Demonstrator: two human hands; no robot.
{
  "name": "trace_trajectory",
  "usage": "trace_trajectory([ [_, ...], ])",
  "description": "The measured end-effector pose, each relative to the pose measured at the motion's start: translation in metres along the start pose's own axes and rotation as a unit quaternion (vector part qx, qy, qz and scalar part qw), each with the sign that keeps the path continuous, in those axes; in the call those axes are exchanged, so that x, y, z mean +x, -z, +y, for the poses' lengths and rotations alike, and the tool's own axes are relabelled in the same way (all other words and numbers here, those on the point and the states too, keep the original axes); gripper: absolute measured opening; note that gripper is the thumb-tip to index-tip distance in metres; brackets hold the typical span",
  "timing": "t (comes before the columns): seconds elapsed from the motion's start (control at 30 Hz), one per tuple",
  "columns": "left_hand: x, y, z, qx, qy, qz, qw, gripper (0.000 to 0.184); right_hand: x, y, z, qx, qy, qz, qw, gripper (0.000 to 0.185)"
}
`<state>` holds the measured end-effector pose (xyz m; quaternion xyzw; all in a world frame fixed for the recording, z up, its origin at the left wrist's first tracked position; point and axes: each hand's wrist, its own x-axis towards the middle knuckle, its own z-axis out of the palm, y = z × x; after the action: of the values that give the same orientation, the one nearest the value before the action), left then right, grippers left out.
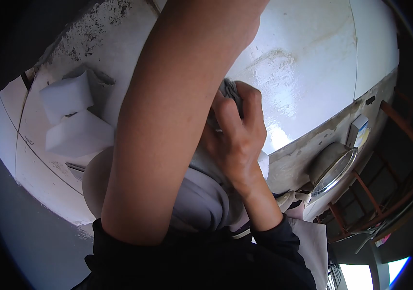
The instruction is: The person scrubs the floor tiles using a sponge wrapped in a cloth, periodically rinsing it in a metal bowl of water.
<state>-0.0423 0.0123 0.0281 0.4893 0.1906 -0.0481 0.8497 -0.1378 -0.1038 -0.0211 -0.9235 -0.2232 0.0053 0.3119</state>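
Observation:
My left forearm crosses the middle of the head view and runs out past the top edge, so my left hand is out of sight. Beside that forearm, my right hand [239, 128] is closed, fingers curled around a crumpled grey cloth [231, 91]. Only a small part of the cloth shows between the fingers and the forearm; the rest is hidden. Past the right hand lies a pale tiled surface [308, 63] with a shiny wet patch and brownish smears. Below the hands are my grey-trousered legs [199, 198].
White foam-like blocks [78, 133] lie at the left, on stained tiles. On the right, a metal basin [330, 166] leans near a small box [358, 129]. A brown wooden frame [368, 193] stands at the far right. Dark grime marks the upper left tiles.

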Motion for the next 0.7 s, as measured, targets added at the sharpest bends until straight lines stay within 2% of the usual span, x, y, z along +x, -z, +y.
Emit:
trace_trajectory([
  [0.17,-0.001,0.002,0.0,-0.005,0.004,0.003,1.0,0.03,-0.034,0.016,0.001,0.007,-0.05,-0.03,0.998,0.038],
  [0.37,-0.002,-0.001,-0.002,-0.002,0.003,0.0,1.0,0.03,0.006,-0.008,-0.003,-0.004,0.004,0.016,1.0,0.037],
  [0.57,-0.002,0.001,-0.002,-0.008,0.007,0.002,1.0,0.03,-0.035,0.017,0.0,-0.001,-0.051,-0.025,0.998,0.034],
  [0.7,-0.003,-0.002,-0.003,-0.007,0.005,-0.002,1.0,0.03,0.0,-0.003,-0.003,-0.009,-0.001,0.009,1.0,0.033],
])
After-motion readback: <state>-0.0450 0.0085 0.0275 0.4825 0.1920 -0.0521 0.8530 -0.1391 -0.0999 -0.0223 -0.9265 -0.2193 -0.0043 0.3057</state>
